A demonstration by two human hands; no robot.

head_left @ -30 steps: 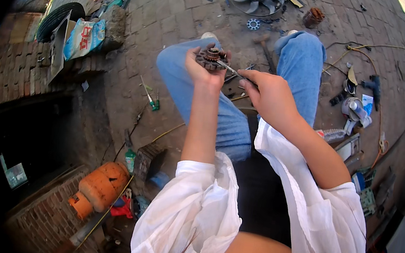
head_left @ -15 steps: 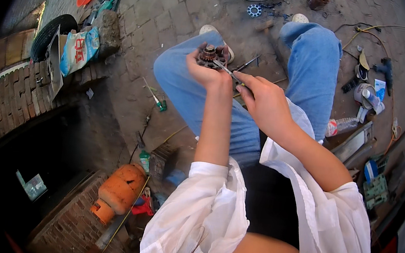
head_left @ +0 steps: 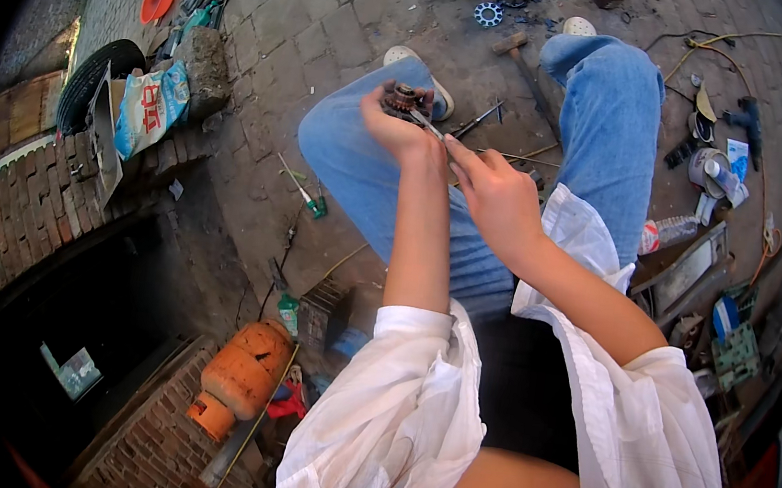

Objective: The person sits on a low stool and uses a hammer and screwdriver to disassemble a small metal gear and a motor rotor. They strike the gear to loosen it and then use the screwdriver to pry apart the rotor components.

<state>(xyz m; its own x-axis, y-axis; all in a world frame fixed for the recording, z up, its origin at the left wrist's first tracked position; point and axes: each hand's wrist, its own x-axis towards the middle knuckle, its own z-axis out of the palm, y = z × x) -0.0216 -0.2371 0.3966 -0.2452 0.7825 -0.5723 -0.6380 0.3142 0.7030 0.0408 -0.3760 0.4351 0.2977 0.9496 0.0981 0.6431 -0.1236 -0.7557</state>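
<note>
My left hand point(head_left: 392, 133) is palm up over my left knee, its fingers curled round a small motor rotor point(head_left: 402, 98) with a copper-coloured ridged top and dark windings. In my right hand point(head_left: 497, 198) is a slim metal tool point(head_left: 430, 127), pinched between thumb and fingers. Its thin tip points at the rotor's near edge, but whether it touches cannot be made out. The tool's exact kind is too small to tell. Part of the rotor's underside is hidden by my left palm and fingers.
A hammer point(head_left: 528, 81) and an open pointed hand tool point(head_left: 479, 119) lie between my legs. On the left are a green-handled screwdriver point(head_left: 308, 194) and an orange gas cylinder point(head_left: 247, 367). A plastic bottle point(head_left: 670, 233) lies right of my right knee; a ring-shaped part point(head_left: 488, 14) is ahead.
My right hand has drawn slightly down and left, lying closer to my left wrist. The left hand still holds the rotor. The whole view has shifted a little.
</note>
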